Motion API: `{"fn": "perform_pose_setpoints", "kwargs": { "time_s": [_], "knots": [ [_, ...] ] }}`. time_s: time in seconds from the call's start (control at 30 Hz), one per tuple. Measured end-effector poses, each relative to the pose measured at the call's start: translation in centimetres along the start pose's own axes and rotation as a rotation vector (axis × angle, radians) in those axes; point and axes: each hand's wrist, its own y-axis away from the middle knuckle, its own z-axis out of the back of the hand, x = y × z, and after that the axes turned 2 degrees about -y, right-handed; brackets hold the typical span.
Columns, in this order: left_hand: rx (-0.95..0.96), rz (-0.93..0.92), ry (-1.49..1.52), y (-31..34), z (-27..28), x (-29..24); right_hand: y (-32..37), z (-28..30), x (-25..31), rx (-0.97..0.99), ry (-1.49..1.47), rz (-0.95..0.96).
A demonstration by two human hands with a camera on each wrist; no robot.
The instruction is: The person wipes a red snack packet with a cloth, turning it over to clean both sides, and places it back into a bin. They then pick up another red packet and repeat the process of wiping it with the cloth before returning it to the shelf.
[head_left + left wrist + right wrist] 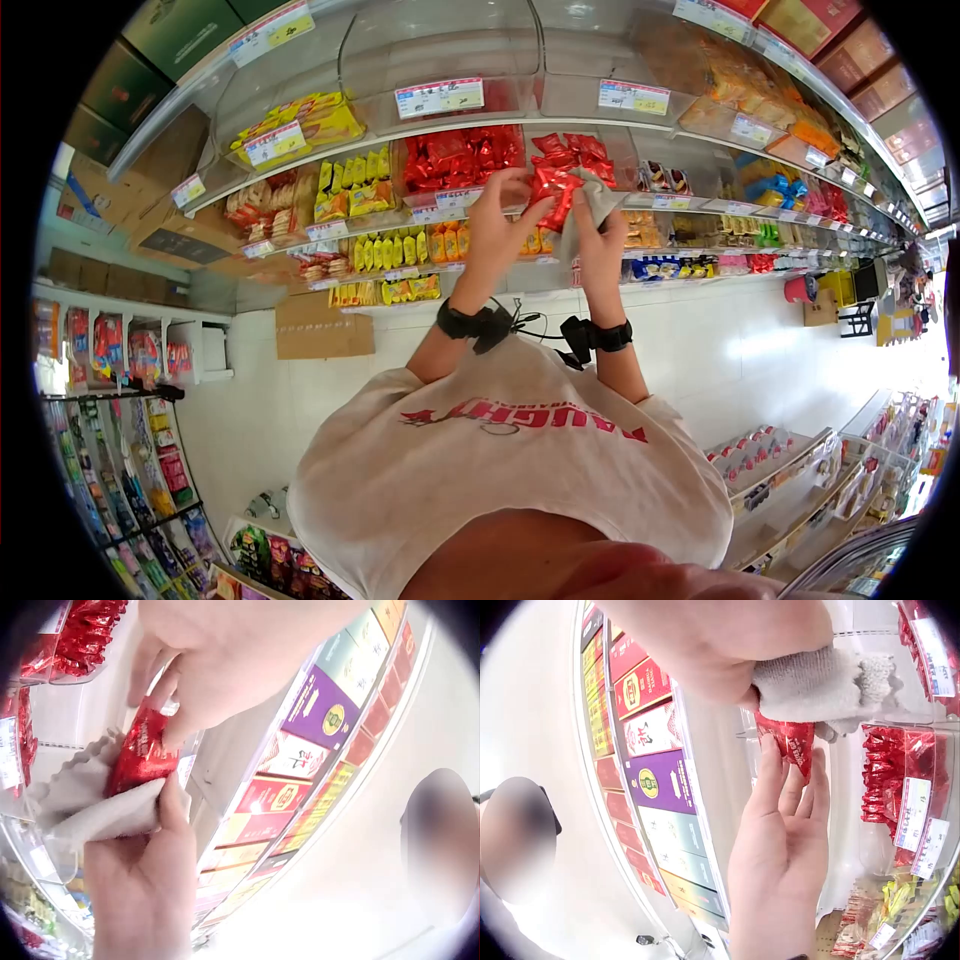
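Observation:
Both hands meet at a shiny red packet (552, 192) in front of the shelf bins. My left hand (500, 225) pinches one end between thumb and fingers; in the left wrist view that hand (225, 664) comes from above onto the packet (142, 750). My right hand (598, 258) grips a grey-white cloth (590, 210), its thumb on the packet's other side. The cloth (810, 686) lies against the packet (787, 739) in the right wrist view, covering part of it and some right fingertips.
Behind the hands, clear bins hold red packets (460, 155), with yellow packets (355, 185) to their left. Price labels (440, 97) line the shelf edges. A cardboard box (323, 325) stands on the floor below. Boxed goods (322, 705) fill another shelf in the left wrist view.

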Motion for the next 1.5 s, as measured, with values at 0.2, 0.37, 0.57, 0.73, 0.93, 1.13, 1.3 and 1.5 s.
{"fn": "perform_pose_setpoints", "kwargs": {
  "time_s": [0.2, 0.37, 0.57, 0.73, 0.93, 1.13, 1.3, 1.5],
  "knots": [
    [-0.091, -0.219, -0.234, 0.4, -1.7, -0.6, 1.2, 0.3, 0.2, -0.066, 0.052, 0.106],
    [0.122, 0.055, 0.014, 1.3, -1.5, -3.0, 1.4, -0.9, 1.2, 0.203, 0.114, 0.269],
    [0.394, 0.278, 0.187, 0.8, -0.3, -2.3, 0.7, 1.4, 0.1, 0.218, 0.082, -0.224],
    [0.303, -0.096, 0.055, 0.1, -0.5, -0.5, -0.4, 2.0, -0.6, 0.015, -0.186, -0.282],
    [0.283, 0.201, 0.182, 0.6, 0.2, -0.6, 0.6, 1.2, -0.4, -0.044, -0.325, -0.244],
    [0.398, 0.246, 0.2, 1.4, 1.3, 0.2, 1.1, 1.4, 0.8, -0.021, -0.183, -0.242],
    [0.252, 0.201, 0.249, 1.8, 2.1, -0.1, 1.3, 0.2, 0.3, -0.052, -0.342, -0.387],
    [0.121, 0.215, 0.255, 1.7, 3.9, 0.7, 2.1, -0.3, -0.8, 0.283, 0.033, -0.253]
  ]
}}
